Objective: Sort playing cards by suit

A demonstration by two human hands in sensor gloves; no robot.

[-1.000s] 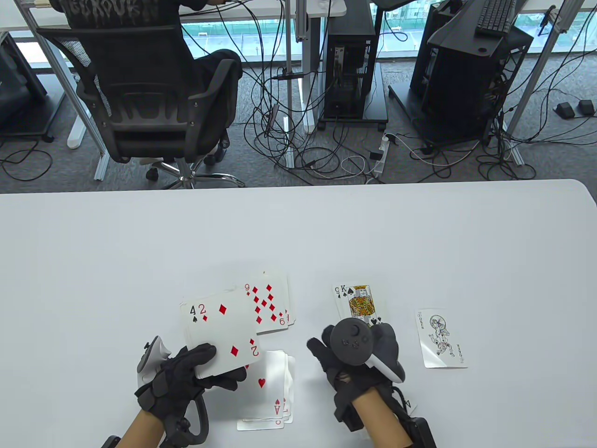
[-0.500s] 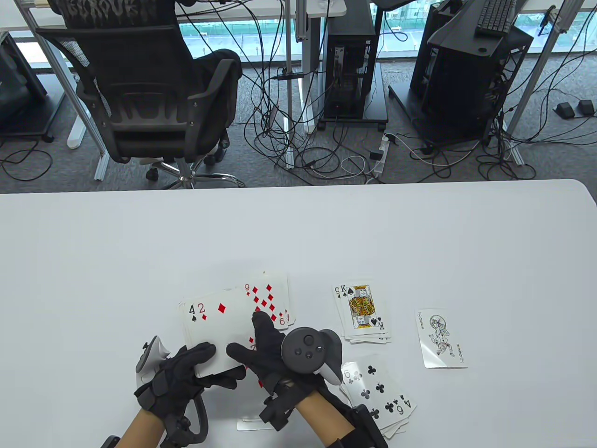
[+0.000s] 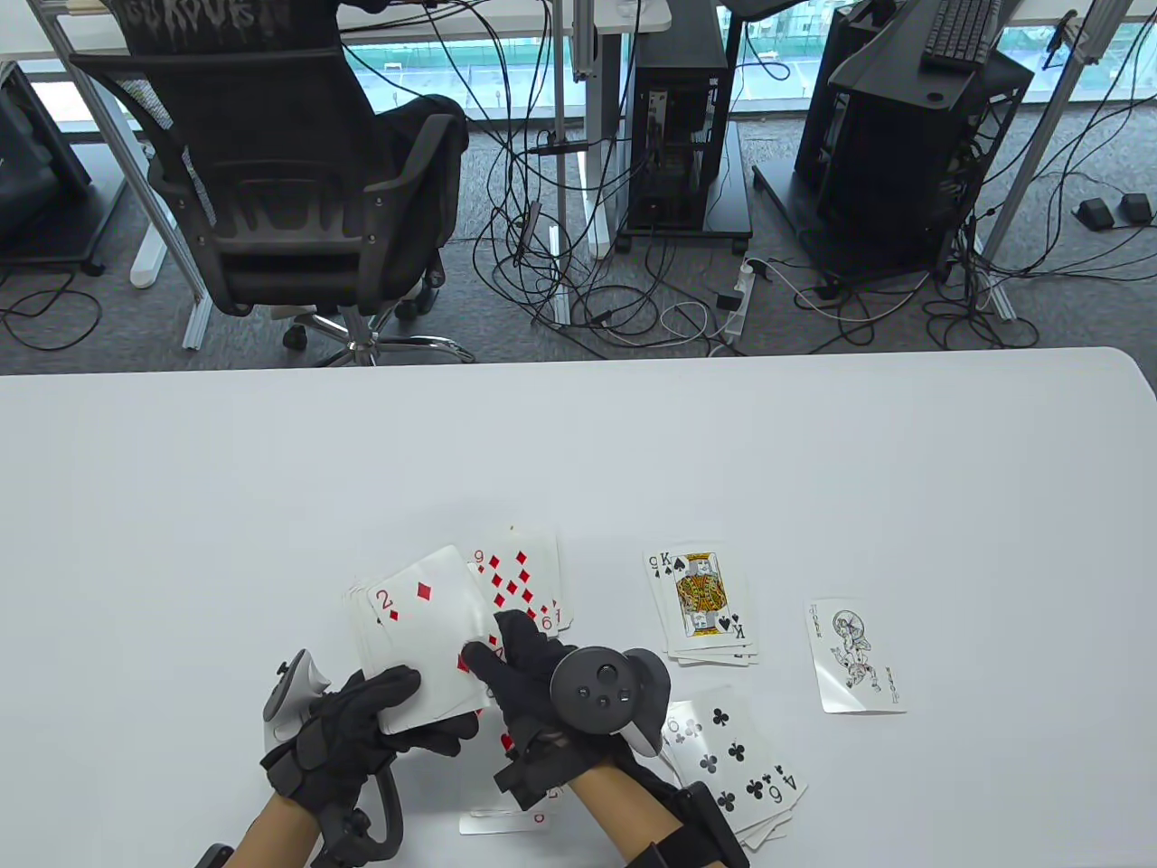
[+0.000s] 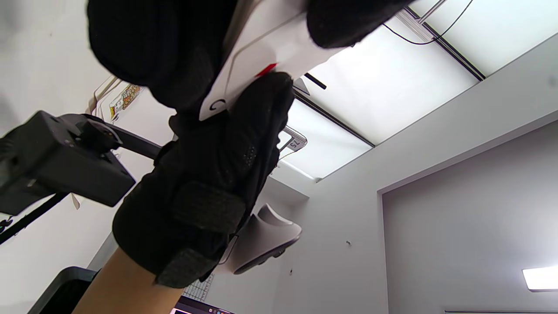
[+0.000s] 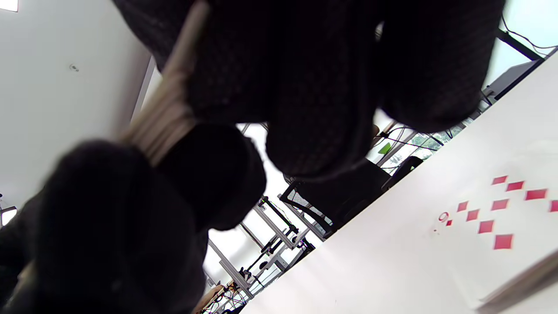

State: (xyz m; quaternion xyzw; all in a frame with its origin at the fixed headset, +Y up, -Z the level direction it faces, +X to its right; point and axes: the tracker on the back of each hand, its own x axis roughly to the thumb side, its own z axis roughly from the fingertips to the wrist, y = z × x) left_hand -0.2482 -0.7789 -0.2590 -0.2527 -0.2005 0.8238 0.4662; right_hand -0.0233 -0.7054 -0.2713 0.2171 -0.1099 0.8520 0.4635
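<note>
My left hand point(image 3: 402, 714) grips a face-up deck point(image 3: 398, 674) low over the table. Its top card, the 2 of diamonds point(image 3: 425, 624), is skewed to the right, and my right hand point(image 3: 493, 653) pinches its near right corner between thumb and fingers. Face-up piles lie around: diamonds topped by a 9 point(image 3: 522, 579), spades topped by a king point(image 3: 700, 599), clubs topped by a 6 point(image 3: 737, 755), and a heart pile point(image 3: 502, 819) mostly hidden under my hands. The left wrist view shows a card point(image 4: 270, 50) between gloved fingers. In the right wrist view the deck's edge point(image 5: 168, 111) and the 9 of diamonds point(image 5: 492, 213) show.
A joker point(image 3: 854, 655) lies alone at the right of the piles. The white table point(image 3: 271, 470) reaches far beyond the cards. Behind its far edge stand an office chair point(image 3: 289, 181) with a person in it, floor cables and computer racks.
My right hand left the club pile, crossed left to the deck and took hold of the 2 of diamonds. That card has slid and turned rightwards, covering the 4 of spades' index.
</note>
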